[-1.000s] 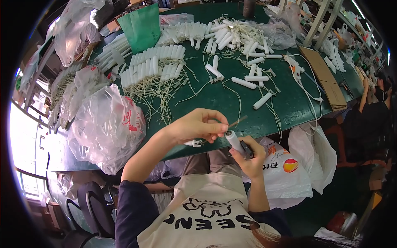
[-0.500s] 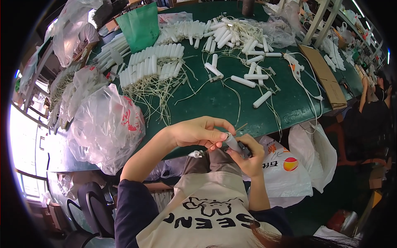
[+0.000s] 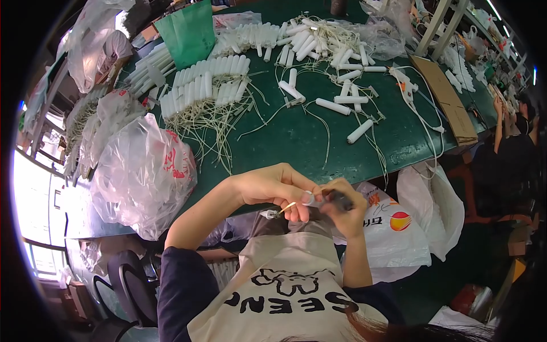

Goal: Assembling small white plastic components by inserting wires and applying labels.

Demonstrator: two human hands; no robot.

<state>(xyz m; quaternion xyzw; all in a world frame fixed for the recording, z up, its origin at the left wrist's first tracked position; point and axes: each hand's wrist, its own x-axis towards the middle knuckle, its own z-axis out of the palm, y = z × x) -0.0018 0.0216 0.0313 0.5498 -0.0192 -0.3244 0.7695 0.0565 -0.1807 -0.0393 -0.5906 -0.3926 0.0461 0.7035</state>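
Blur swallowed the dark object (image 3: 341, 200) in the right hand (image 3: 353, 214), its kind impossible to tell, while the left hand (image 3: 273, 186) hid much of the white tube (image 3: 309, 198)! Below, the small white piece (image 3: 270, 214) was too tiny to make out, and up top, the edge sliced off the dark cylinder (image 3: 338, 7).

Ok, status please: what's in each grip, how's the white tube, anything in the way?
Left grip on the end of a white tube. Right grip around a dark, blurred object against it. Tube partly covered; no obstruction seen.
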